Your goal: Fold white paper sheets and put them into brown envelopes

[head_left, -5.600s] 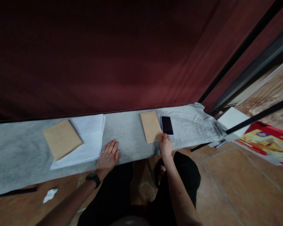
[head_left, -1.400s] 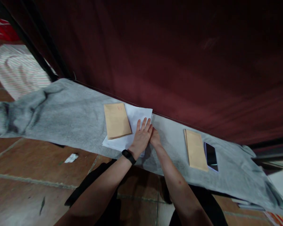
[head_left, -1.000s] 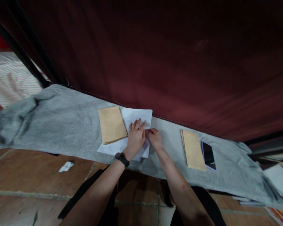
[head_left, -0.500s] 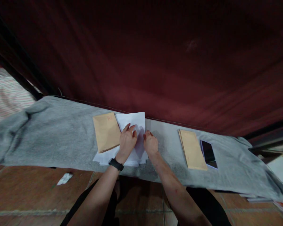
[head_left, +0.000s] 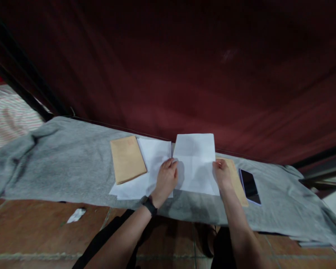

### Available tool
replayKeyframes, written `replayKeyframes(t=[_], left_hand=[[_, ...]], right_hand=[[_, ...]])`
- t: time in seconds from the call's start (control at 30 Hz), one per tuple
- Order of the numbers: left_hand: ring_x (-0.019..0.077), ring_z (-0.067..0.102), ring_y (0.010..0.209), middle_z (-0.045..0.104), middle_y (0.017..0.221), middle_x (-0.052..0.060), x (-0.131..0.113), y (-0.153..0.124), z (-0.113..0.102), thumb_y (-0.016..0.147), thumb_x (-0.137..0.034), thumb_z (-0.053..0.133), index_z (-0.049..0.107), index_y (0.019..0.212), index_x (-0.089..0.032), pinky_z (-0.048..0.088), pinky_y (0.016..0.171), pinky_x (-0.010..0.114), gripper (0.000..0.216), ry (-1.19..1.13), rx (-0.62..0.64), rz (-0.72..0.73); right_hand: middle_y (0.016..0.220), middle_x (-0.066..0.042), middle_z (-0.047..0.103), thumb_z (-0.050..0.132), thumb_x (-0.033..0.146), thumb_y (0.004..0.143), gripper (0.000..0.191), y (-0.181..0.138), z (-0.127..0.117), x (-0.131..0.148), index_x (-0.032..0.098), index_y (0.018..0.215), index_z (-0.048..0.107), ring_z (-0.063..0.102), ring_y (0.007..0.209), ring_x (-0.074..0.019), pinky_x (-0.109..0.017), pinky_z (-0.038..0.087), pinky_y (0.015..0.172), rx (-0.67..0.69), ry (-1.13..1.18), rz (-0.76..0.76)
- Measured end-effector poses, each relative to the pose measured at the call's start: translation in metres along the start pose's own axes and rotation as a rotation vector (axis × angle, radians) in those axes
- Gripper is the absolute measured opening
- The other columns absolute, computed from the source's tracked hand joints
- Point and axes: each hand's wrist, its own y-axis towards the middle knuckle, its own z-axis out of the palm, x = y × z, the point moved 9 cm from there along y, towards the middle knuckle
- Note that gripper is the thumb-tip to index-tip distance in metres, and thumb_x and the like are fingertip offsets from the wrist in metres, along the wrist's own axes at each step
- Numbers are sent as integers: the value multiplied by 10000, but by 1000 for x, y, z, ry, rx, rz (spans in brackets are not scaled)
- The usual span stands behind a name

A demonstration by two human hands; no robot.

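Observation:
Between my two hands is a white sheet of paper (head_left: 196,160), spread out above the grey cloth. My left hand (head_left: 167,175) pinches its left edge, and my right hand (head_left: 221,172) grips the right edge. A black watch sits on my left wrist. More white sheets (head_left: 158,153) lie in a loose stack left of the held one. On top of that stack's left side rests a small pile of brown envelopes (head_left: 128,158). Other brown envelopes (head_left: 236,183) lie at the right, partly covered by my right hand and forearm.
A grey cloth (head_left: 72,160) covers the long narrow surface. Right of the envelopes lies a phone (head_left: 249,186). A dark red curtain (head_left: 168,74) hangs along the far edge. On the tiled floor is a crumpled white scrap (head_left: 76,215).
Both hands have moved right from the stack, carrying one sheet off it. The right hand has travelled farther and now overlaps the right-hand envelopes.

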Motion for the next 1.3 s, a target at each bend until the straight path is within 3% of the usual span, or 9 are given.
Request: replayKeyframes(t=[0.1,0.17,0.37,0.53,0.73,0.87,1.0,1.17,1.3], left_hand=[[261,579,1289,665,1315,146,-30,-13,33,919,-90,462,634,1267,-123,374,1192,463,390,143,205,116],[268,580,1287,671,1304,158,-35,-19,45,902,-40,437,637,1264,-108,320,1217,490,420,231,303,150],[246,613,1259,652,1345,138,-15,-24,45,881,46,352,623,1308,-147,315,1215,484,541,443,382,82],[237,641,1209,685,1277,133,-11,-22,32,875,27,396,665,1213,-153,409,1142,431,468,364,392,53],[224,716,933,747,1061,96,5,-10,10,868,-28,444,668,1136,-178,553,919,376,381,221,271,-136],[205,685,1099,693,1236,106,-8,-12,18,872,-35,429,589,1298,-177,551,997,358,477,63,116,-55],[282,516,1389,553,1476,170,-30,-19,47,961,-176,450,534,1395,-143,446,1155,488,444,91,106,54],[293,267,1546,366,1629,185,-60,-26,83,1011,-228,365,403,1527,-94,304,1243,520,534,211,220,174],[281,216,1559,320,1638,215,-71,-27,105,960,-140,362,345,1557,-49,267,1257,510,604,275,316,258]], right_hand=[[615,25,573,628,546,683,328,-2,-42,-39,244,759,528,527,625,-183,-304,411,608,-48,43,78],[606,25,579,657,578,663,364,-6,-50,-58,251,751,525,530,611,-183,-302,413,592,-20,74,124],[631,35,586,688,603,603,428,-7,-36,-76,236,779,554,518,599,-159,-282,411,574,95,161,212],[667,33,602,727,566,602,421,-19,-24,-86,237,797,551,558,614,-161,-275,455,591,207,348,305],[741,-20,647,557,409,798,179,-34,-22,-77,237,845,570,628,739,-214,-313,493,684,129,-14,65],[937,-101,719,444,216,910,293,-49,-14,-66,164,1157,593,692,818,-230,-322,515,723,193,-355,-19],[1188,-190,689,455,187,966,464,-67,-10,-46,117,1424,488,705,974,-278,-373,554,800,235,-714,-180],[1471,-185,560,358,264,1047,457,-92,29,-17,132,1451,524,541,1347,-285,-444,476,1093,334,-587,-447],[1557,-155,490,296,302,1075,512,-108,71,-12,112,1526,447,425,1465,-238,-472,366,1204,430,-490,-511]])
